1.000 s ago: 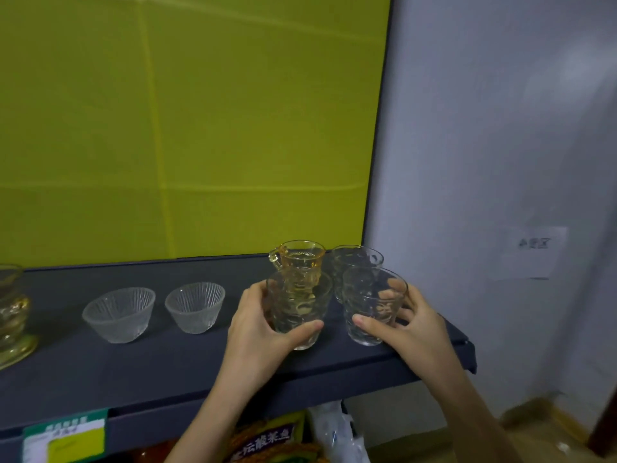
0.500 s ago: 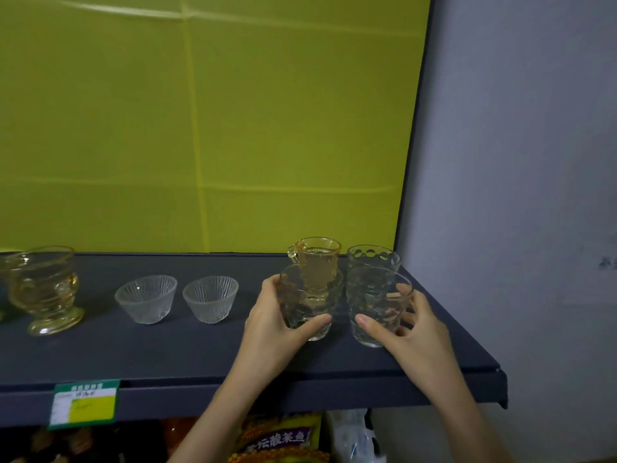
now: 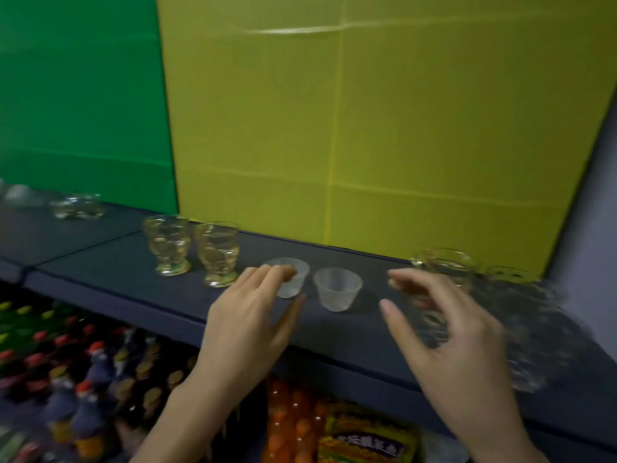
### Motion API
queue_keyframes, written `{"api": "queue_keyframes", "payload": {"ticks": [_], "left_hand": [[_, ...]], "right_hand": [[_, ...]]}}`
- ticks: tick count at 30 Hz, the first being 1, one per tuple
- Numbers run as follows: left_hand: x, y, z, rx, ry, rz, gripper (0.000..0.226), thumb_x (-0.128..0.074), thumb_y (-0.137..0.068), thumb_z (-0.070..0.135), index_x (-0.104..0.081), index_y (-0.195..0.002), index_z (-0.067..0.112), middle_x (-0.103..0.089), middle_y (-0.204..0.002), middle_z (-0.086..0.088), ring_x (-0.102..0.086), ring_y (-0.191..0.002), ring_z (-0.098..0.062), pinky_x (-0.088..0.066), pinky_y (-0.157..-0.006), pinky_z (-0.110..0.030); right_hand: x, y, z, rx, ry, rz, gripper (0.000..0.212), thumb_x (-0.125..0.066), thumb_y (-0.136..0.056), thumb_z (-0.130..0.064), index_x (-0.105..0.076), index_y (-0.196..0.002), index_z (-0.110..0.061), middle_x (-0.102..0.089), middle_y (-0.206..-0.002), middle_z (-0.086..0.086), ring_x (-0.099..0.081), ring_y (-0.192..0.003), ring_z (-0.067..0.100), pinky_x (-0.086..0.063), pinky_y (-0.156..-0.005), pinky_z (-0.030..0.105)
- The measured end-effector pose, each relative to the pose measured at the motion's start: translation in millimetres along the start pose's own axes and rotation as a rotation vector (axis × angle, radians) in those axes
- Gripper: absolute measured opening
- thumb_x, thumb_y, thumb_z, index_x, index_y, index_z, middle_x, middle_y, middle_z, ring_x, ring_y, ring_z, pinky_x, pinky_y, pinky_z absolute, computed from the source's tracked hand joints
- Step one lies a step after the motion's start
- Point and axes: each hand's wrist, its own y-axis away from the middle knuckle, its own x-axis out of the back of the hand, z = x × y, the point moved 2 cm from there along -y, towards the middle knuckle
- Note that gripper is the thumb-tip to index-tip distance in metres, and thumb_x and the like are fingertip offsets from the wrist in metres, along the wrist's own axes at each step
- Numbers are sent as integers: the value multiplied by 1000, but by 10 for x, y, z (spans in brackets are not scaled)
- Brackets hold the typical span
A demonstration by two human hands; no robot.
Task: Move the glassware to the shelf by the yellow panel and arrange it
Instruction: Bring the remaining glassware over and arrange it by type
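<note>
On the dark shelf (image 3: 140, 272) under the yellow panel (image 3: 384, 128) stand two amber footed glasses (image 3: 217, 253), then two small clear ribbed bowls (image 3: 338, 288). A blurred group of glass cups (image 3: 521, 315), one of them amber (image 3: 444, 262), stands at the shelf's right end. My left hand (image 3: 253, 315) hovers open over the shelf, its fingertips at the left ribbed bowl (image 3: 292, 279). My right hand (image 3: 444, 332) is open with spread fingers, in front of the cup group and holding nothing.
A green panel (image 3: 80, 95) lies left of the yellow one, with more glassware (image 3: 78, 205) on the shelf below it. The lower shelf holds bottles with coloured caps (image 3: 83, 372) and snack packets (image 3: 364, 439). A grey wall (image 3: 594, 208) bounds the right side.
Both hands have let go of the two clear cups and drawn leftward, now open. The view has swung left, bringing the amber footed glasses and the green panel into sight.
</note>
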Motion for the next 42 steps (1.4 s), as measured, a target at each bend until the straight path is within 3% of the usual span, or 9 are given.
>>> {"api": "queue_keyframes", "payload": {"ticks": [2, 6, 13, 15, 19, 24, 32, 38, 42], "left_hand": [[216, 78, -321, 60, -117, -8, 26, -54, -80, 31, -63, -96, 13, -69, -92, -3, -66, -88, -24, -39, -73, -29], [710, 306, -961, 192, -285, -9, 16, -66, -79, 25, -63, -89, 14, -70, -87, 0, -67, -83, -24, -48, -62, -30], [1619, 672, -2129, 308, -465, -38, 15, -67, -80, 27, -64, -89, 15, -69, -83, 0, -67, -76, -23, -50, -51, -34], [1861, 765, -2459, 321, -502, -53, 16, -69, -78, 27, -64, -89, 17, -70, -83, 1, -67, -75, -21, -50, -50, -31], [2265, 939, -3113, 335, -506, -60, 14, -69, -78, 28, -65, -87, 19, -69, -82, 4, -67, -74, -18, -50, -49, -31], [2540, 1069, -3841, 409, -450, -58, 21, -52, -86, 42, -58, -100, 27, -64, -99, 13, -60, -90, -8, -50, -64, -26], [2691, 923, -4738, 410, -403, -37, 24, -50, -88, 42, -58, -101, 23, -63, -100, 10, -59, -94, -11, -50, -69, -30], [2616, 611, -5526, 384, -354, -20, 23, -49, -88, 41, -57, -99, 22, -63, -95, 9, -59, -88, -12, -50, -66, -34], [2554, 225, -6154, 337, -353, -18, 20, -51, -87, 40, -57, -94, 22, -62, -91, 9, -59, -83, -13, -47, -60, -31]], "right_hand": [[-382, -23, -159, 20, -13, -170, 22, -63, -82, -34, -61, -103, -31, -62, -99, -19, -58, -94, -3, -45, -81, 17], [-1119, -45, -532, 74, -68, -361, 22, -62, -81, -37, -59, -103, -35, -60, -98, -23, -55, -93, -4, -45, -79, 19], [-2372, -58, -1432, 160, -183, -493, 21, -59, -82, -40, -58, -102, -37, -57, -95, -27, -54, -93, -6, -40, -76, 8], [-2736, -43, -1716, 164, -210, -521, 21, -59, -82, -39, -58, -103, -35, -59, -98, -24, -54, -95, -5, -43, -80, 13], [-3389, -45, -2209, 168, -230, -541, 20, -58, -83, -40, -57, -103, -36, -58, -99, -24, -54, -96, -4, -44, -80, 17], [-4043, -141, -2676, 151, -222, -572, 21, -56, -85, -40, -58, -105, -33, -60, -103, -19, -56, -98, 4, -48, -82, 25], [-4964, -500, -3062, 92, -219, -545, 22, -59, -83, -37, -61, -103, -28, -63, -100, -15, -59, -93, 6, -49, -81, 26], [-5724, -818, -3131, 14, -170, -529, 25, -60, -84, -36, -60, -106, -26, -61, -94, -15, -57, -89, 4, -44, -78, 21], [-6238, -1163, -3129, -54, -121, -518, 27, -59, -84, -38, -59, -108, -25, -63, -97, -11, -59, -91, 10, -48, -80, 28]]}}
